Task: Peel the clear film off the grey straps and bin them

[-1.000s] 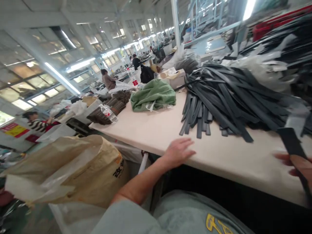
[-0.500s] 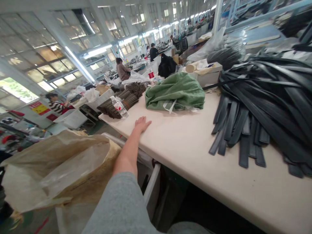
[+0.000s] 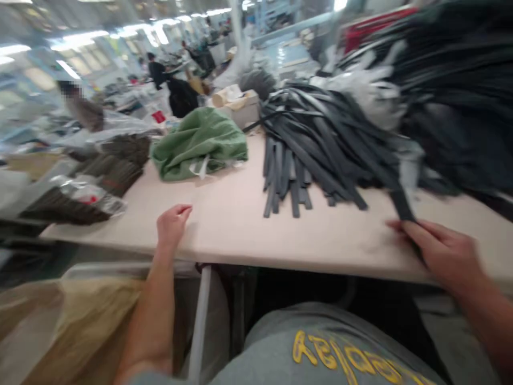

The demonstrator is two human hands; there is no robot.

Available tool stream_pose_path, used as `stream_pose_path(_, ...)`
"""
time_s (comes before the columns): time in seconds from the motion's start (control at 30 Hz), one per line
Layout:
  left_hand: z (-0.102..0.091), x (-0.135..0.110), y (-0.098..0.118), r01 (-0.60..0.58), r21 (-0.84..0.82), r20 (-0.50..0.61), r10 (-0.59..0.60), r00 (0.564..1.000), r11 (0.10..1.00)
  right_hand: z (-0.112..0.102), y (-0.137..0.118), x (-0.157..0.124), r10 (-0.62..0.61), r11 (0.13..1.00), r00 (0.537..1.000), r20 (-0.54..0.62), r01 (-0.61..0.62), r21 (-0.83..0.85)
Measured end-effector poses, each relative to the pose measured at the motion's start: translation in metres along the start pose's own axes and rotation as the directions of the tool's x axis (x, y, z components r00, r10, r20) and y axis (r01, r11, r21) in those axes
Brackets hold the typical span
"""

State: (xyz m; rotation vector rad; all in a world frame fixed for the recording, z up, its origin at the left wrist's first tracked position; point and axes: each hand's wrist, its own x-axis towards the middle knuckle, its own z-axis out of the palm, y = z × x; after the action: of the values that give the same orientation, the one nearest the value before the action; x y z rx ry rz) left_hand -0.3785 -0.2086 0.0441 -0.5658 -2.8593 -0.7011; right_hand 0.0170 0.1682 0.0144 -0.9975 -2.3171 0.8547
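My left hand point(image 3: 172, 224) rests at the near edge of the pale table point(image 3: 232, 224), fingers loosely curled, holding nothing. My right hand point(image 3: 441, 251) lies on the table's near edge at the right, its fingers pressing down on one dark strap point(image 3: 401, 206) that runs from under them up toward the pile. A large heap of dark grey straps point(image 3: 312, 144) fans across the table's middle and right. The picture is smeared by motion.
A crumpled green cloth point(image 3: 200, 141) lies left of the straps, with a cardboard box point(image 3: 236, 104) behind it. Brown bundles and a plastic bottle point(image 3: 86, 190) sit at the table's left end. A tan sack point(image 3: 72, 321) stands below left. Other people work at distant tables.
The view swung back to the right. My left hand drew back from far along the table to the near edge, and my right hand came into view on a strap.
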Motion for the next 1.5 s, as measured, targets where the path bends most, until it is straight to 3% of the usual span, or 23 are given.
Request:
stream_pose_path(0.07,0.014,-0.018,0.046,-0.049,-0.286,-0.028,0.043,0.999,0.957,-0.007,-0.001,-0.007,0.205,0.943,0.979,-0.008,-0.195,0.269)
stream_pose_path(0.13,0.028,-0.041,0.099,-0.085,-0.457,0.014,0.103,0.995,0.885,-0.010,-0.003,-0.008,0.234,0.917,0.972,-0.028,-0.211,0.339)
stream_pose_path(0.2,0.042,-0.069,0.155,-0.142,-0.582,0.109,0.250,0.962,0.801,-0.013,-0.007,-0.009,0.182,0.896,0.983,-0.015,-0.160,0.415)
stream_pose_path(0.23,0.050,-0.084,0.182,-0.155,-0.646,0.177,0.344,0.922,0.747,-0.015,-0.010,-0.011,0.150,0.887,0.989,-0.006,-0.131,0.442)
stream_pose_path(0.3,0.068,-0.114,0.229,-0.113,-0.750,0.324,0.511,0.796,0.652,-0.021,-0.016,-0.019,0.087,0.884,0.996,0.013,-0.083,0.461)
stream_pose_path(0.4,0.094,-0.149,0.280,-0.015,-0.805,0.465,0.646,0.605,0.593,-0.033,-0.020,-0.034,-0.005,0.896,0.999,0.050,-0.018,0.444)
stream_pose_path(0.47,0.106,-0.166,0.300,0.003,-0.801,0.518,0.689,0.507,0.599,-0.040,-0.020,-0.042,-0.066,0.910,0.996,0.052,0.039,0.412)
stream_pose_path(0.53,0.114,-0.177,0.313,0.021,-0.799,0.548,0.713,0.438,0.601,-0.048,-0.018,-0.049,-0.121,0.922,0.992,0.030,0.101,0.374)
stream_pose_path(0.7,0.122,-0.190,0.327,0.192,-0.818,0.574,0.742,0.346,0.543,-0.065,-0.007,-0.061,-0.121,0.901,0.992,0.026,0.098,0.422)
stream_pose_path(0.8,0.124,-0.198,0.333,0.244,-0.779,0.625,0.739,0.251,0.577,-0.073,0.001,-0.064,-0.090,0.885,0.995,0.053,0.055,0.462)
stream_pose_path(0.9,0.125,-0.210,0.338,0.261,-0.743,0.665,0.724,0.185,0.616,-0.076,0.008,-0.066,-0.086,0.894,0.996,0.026,0.065,0.444)
stream_pose_path(1.07,0.130,-0.224,0.346,0.359,-0.673,0.721,0.682,0.121,0.647,-0.077,0.021,-0.066,-0.101,0.919,0.993,-0.057,0.115,0.377)
stream_pose_path(1.2,0.133,-0.227,0.353,0.568,-0.553,0.792,0.597,0.130,0.610,-0.083,0.026,-0.078,-0.003,0.928,0.982,-0.190,0.073,0.366)
stream_pose_path(1.27,0.134,-0.231,0.361,0.708,-0.484,0.824,0.540,0.171,0.515,-0.088,0.027,-0.092,0.104,0.924,0.961,-0.255,0.001,0.382)
stream_pose_path(1.33,0.133,-0.235,0.371,0.831,-0.421,0.856,0.462,0.232,0.364,-0.090,0.029,-0.111,0.146,0.933,0.948,-0.281,-0.037,0.357)
stream_pose_path(1.43,0.129,-0.243,0.387,0.924,-0.347,0.893,0.358,0.272,0.163,-0.087,0.032,-0.142,0.042,0.980,0.953,-0.300,0.019,0.197)
stream_pose_path(1.5,0.126,-0.247,0.396,0.938,-0.329,0.898,0.343,0.276,0.106,-0.081,0.033,-0.157,-0.027,0.995,0.956,-0.291,0.053,0.082)
